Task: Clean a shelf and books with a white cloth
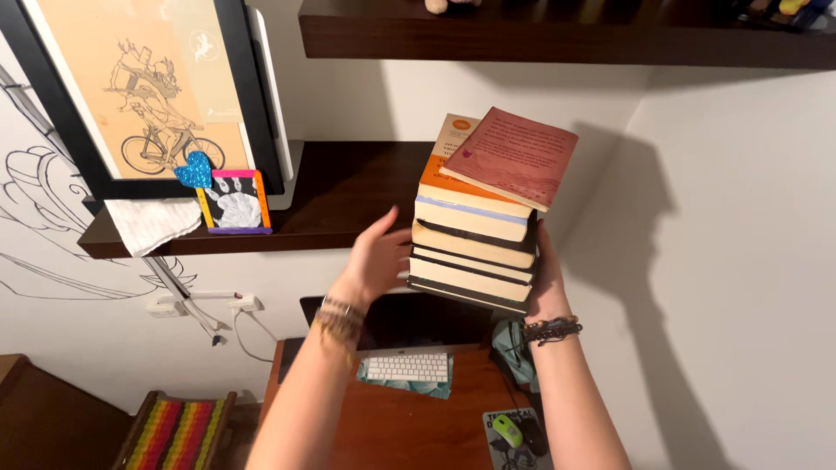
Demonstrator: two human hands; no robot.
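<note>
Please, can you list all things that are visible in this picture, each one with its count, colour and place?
books: about seven, orange, cream and dusty red, stacked between both hands
lower shelf: one, dark brown, behind the stack
upper shelf: one, dark brown, top
framed drawing: one, black frame, on lower shelf
heart: one, blue, by the frame
handprint picture: one, small, multicoloured frame, on lower shelf
cloth: one, white, shelf edge
keyboard: one, white, on desk
mouse: one, green, on desk
desk: one, brown, below
left hand: on stack's left side
right hand: on stack's right side
</note>
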